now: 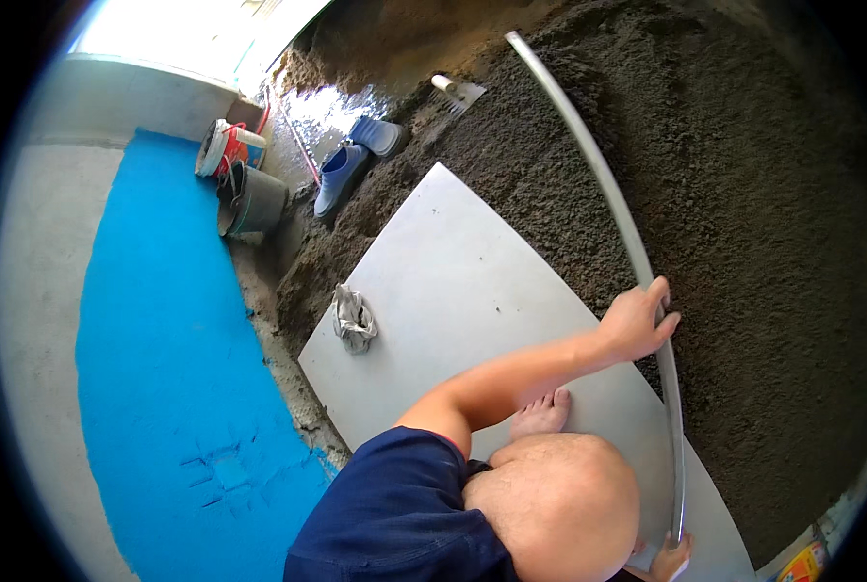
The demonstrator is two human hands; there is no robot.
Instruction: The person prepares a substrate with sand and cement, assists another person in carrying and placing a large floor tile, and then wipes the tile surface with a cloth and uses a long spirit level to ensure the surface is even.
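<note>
A long metal straightedge [603, 175] runs along the edge of a dark, grainy mortar bed [763, 291]; the fisheye view makes it look curved. My left hand [639, 322] is closed round its middle. Low in the picture, my right hand [672, 560] grips its near end, with part of that hand cut off by the frame's edge. Beneath my arm and bare foot [542, 415] lies a large pale tile or board [453, 262]. A crumpled grey cloth or glove [355, 320] rests on its left part.
Beyond the board lies a trowel [459, 91] with a pale handle. Two blue rubber shoes [341, 175] stand by a wet patch. A dark bucket [254, 199] and a red-and-white bucket [222, 145] sit beside a bright blue coated strip [171, 330]. A yellow-orange package [804, 563] shows at lower right.
</note>
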